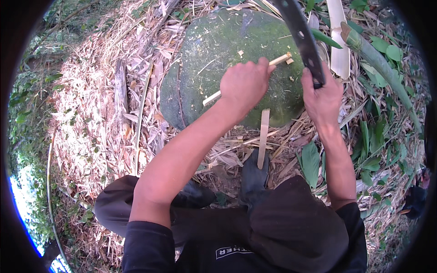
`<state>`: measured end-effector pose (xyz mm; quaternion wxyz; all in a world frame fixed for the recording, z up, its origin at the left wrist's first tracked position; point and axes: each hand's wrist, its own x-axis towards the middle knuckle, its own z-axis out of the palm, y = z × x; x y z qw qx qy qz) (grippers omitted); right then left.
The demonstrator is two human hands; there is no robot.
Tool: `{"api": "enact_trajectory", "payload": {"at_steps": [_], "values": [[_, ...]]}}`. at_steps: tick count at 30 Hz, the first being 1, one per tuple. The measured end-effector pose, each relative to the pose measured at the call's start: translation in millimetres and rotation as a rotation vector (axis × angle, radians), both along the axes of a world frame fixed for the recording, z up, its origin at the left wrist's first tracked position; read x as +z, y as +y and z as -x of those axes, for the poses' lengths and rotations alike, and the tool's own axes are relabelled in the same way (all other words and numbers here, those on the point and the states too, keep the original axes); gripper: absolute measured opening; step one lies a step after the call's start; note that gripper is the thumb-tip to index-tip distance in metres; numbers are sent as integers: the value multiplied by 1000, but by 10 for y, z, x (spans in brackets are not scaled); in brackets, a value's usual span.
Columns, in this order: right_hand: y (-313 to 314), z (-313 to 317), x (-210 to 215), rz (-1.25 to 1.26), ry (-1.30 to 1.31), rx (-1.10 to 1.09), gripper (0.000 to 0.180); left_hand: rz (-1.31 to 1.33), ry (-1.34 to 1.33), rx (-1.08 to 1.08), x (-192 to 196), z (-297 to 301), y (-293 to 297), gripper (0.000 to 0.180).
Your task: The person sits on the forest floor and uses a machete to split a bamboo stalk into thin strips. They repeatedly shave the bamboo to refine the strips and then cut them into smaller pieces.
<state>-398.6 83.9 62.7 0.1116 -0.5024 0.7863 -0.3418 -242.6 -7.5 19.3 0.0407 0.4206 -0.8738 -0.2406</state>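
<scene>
My left hand [243, 86] is closed around a short pale stick of split wood or bamboo [281, 59], held slanting over a large green, moss-coloured rock [205, 50]. Both ends of the stick stick out past my fist. In my right hand [324, 98], at the rock's right side, is a machete [302, 38]; its dark blade with holes along it points up and away, running out of the top of the picture. Small pale chips [241, 53] lie scattered on the rock. A flat pale strip [263, 139] reaches from the rock's near edge to my boot [254, 175].
Dry leaves [91, 100] cover the ground around the rock. To the right lie a green bamboo pole [387, 68], a wide pale split piece [337, 41] and green leaves [311, 164]. A thin stalk [143, 109] and a weathered log [120, 91] lie on the left.
</scene>
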Motion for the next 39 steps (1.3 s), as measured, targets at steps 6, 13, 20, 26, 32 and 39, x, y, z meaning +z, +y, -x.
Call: {"api": "enact_trajectory", "payload": {"at_steps": [6,13,20,26,32,39], "values": [[-21,120,-117,-158,11,60,14,-168,-11,8,183,25,-137,42],[-28,141,-236,-101,207,190,14,-208,5,23,124,33,-179,43],[-40,16,34,-51,33,5,11,-292,-22,40,117,20,-212,47],[-7,175,-217,-181,114,105,17,-295,-9,30,140,33,-245,51],[-7,83,-5,-77,-22,-61,19,-306,9,48,110,58,-307,55],[207,44,-84,-80,-326,-102,24,-598,495,416,296,10,-150,52]]}}
